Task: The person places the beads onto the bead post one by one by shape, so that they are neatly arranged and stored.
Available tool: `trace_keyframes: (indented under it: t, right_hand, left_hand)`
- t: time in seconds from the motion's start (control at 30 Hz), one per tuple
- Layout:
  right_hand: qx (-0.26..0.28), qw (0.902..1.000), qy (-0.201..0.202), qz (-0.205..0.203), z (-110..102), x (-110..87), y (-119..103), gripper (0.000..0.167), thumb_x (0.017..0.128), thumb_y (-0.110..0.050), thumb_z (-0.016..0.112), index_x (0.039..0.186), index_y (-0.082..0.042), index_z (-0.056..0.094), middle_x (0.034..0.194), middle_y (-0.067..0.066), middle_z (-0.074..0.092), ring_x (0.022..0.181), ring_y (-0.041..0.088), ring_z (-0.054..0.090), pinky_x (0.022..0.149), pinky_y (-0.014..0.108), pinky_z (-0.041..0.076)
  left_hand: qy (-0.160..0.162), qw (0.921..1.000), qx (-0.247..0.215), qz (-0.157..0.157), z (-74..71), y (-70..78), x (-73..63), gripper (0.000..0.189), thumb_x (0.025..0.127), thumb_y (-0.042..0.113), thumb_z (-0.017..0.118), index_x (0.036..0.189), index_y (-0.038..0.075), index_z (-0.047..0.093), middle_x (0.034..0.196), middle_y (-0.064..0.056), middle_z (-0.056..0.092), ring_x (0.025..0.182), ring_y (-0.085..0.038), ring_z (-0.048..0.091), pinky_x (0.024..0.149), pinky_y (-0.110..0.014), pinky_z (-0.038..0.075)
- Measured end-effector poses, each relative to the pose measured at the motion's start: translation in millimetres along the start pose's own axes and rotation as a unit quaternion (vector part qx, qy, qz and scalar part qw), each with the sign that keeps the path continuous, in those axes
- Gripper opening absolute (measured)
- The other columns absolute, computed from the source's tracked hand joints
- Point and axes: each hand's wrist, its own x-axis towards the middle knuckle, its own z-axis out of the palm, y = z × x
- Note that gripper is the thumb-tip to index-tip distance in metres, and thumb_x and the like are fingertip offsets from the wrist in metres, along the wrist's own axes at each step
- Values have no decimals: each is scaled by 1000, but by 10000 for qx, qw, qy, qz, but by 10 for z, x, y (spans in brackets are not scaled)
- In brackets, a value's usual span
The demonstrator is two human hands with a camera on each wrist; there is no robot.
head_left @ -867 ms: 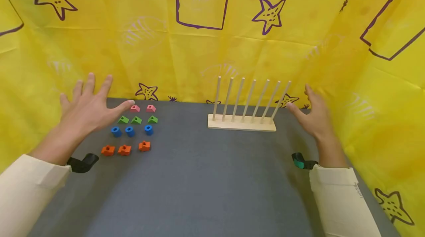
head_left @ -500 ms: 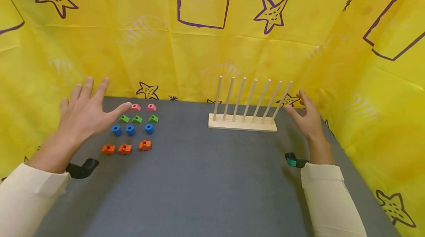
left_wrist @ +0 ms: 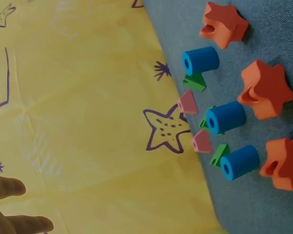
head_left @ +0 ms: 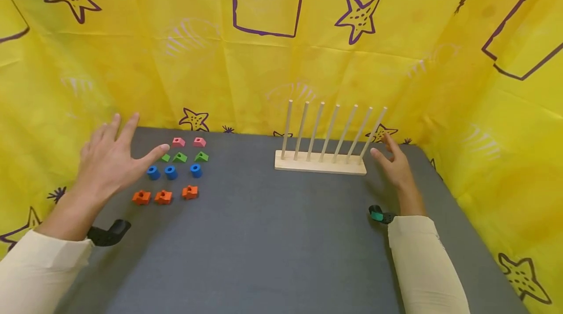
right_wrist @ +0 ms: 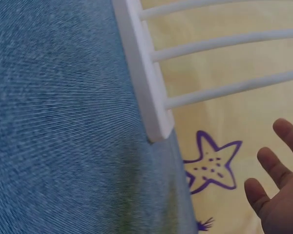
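My left hand (head_left: 110, 160) hovers with spread fingers at the left of the coloured blocks, holding nothing. Near its thumb lie two pink blocks (head_left: 200, 142) and a row of green triangular blocks (head_left: 180, 157), the leftmost partly behind the thumb. Closer to me are blue cylinders (head_left: 170, 172) and orange star blocks (head_left: 163, 197), all with holes. A wooden peg rack (head_left: 321, 166) with several upright rods stands at the back, right of centre. My right hand (head_left: 396, 167) is just right of the rack, apart from it, fingers loosely extended and holding nothing.
A grey cloth-covered table (head_left: 264, 245) spreads before me. Yellow curtain (head_left: 198, 69) printed with purple stars encloses the back and both sides. Black straps with small mounts (head_left: 110, 233) sit at my wrists.
My right hand has moved left and a little lower, closer to the rack. My left hand has dropped slightly toward me. The blocks and rack stay in place.
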Motion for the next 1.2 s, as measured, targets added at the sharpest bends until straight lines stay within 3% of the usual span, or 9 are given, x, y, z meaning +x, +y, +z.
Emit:
trace_keyframes:
  t: [0.27, 0.5, 0.63, 0.77, 0.9, 1.0, 1.07, 1.2]
  right_hand:
    - [159, 9994, -137, 280, 119, -23, 149, 75, 97, -47, 54, 156, -20, 17, 154, 15, 27, 137, 41, 23, 104, 63, 23]
    - [309, 9983, -329, 361, 299, -25, 277, 72, 97, -43, 55, 156, -19, 20, 155, 14, 27, 137, 42, 23, 101, 68, 20]
    - [392, 9973, -458, 421, 346, -15, 362, 71, 98, -37, 56, 155, -17, 20, 155, 16, 26, 137, 44, 22, 101, 68, 22]
    - [430, 9968, -473, 483, 328, 10, 422, 72, 97, -34, 58, 155, -15, 20, 154, 18, 25, 136, 45, 22, 100, 69, 22]
    - [410, 9957, -620, 556, 325, 52, 432, 75, 95, -37, 61, 155, -18, 21, 155, 18, 23, 138, 45, 18, 101, 70, 17]
    - [232, 9938, -872, 649, 345, 84, 434, 79, 93, -42, 63, 155, -20, 20, 157, 17, 17, 141, 44, 10, 103, 71, 12]
    - [119, 9922, -1040, 682, 357, 103, 448, 82, 92, -44, 64, 155, -20, 18, 157, 17, 13, 142, 43, 6, 103, 70, 10]
    - [-78, 9909, -1149, 696, 340, 126, 497, 85, 91, -46, 65, 155, -19, 17, 157, 18, 12, 142, 43, 5, 103, 70, 10]
  left_hand:
    - [92, 9994, -315, 82, 121, -90, -64, 90, 91, 59, 51, 156, 12, 9, 155, -28, 5, 137, -53, 7, 99, -74, 6]
    - [416, 9900, -1326, 228, 264, -225, -156, 78, 94, 42, 58, 155, 11, 20, 155, -22, 19, 139, -47, 15, 105, -67, 7]
    - [435, 9849, -1676, 83, 389, -305, -216, 74, 95, 38, 59, 155, 13, 23, 155, -20, 22, 139, -46, 17, 104, -69, 11]
    - [356, 9791, -2002, -91, 505, -377, -265, 71, 95, 35, 60, 154, 16, 26, 151, -25, 29, 130, -54, 28, 97, -72, 22]
    - [242, 9722, -2297, -393, 562, -473, -328, 69, 96, 35, 59, 154, 20, 25, 143, -30, 35, 116, -61, 37, 85, -74, 31]
    - [228, 9690, -2405, -517, 603, -559, -387, 67, 97, 34, 58, 154, 19, 26, 142, -30, 37, 116, -60, 38, 84, -73, 33]
    - [268, 9698, -2356, -566, 637, -610, -418, 66, 97, 34, 59, 153, 17, 28, 141, -28, 40, 118, -54, 40, 90, -64, 37]
    - [458, 9711, -2282, -529, 734, -681, -424, 63, 95, 32, 62, 150, 15, 36, 140, -22, 46, 120, -38, 46, 88, -29, 41]
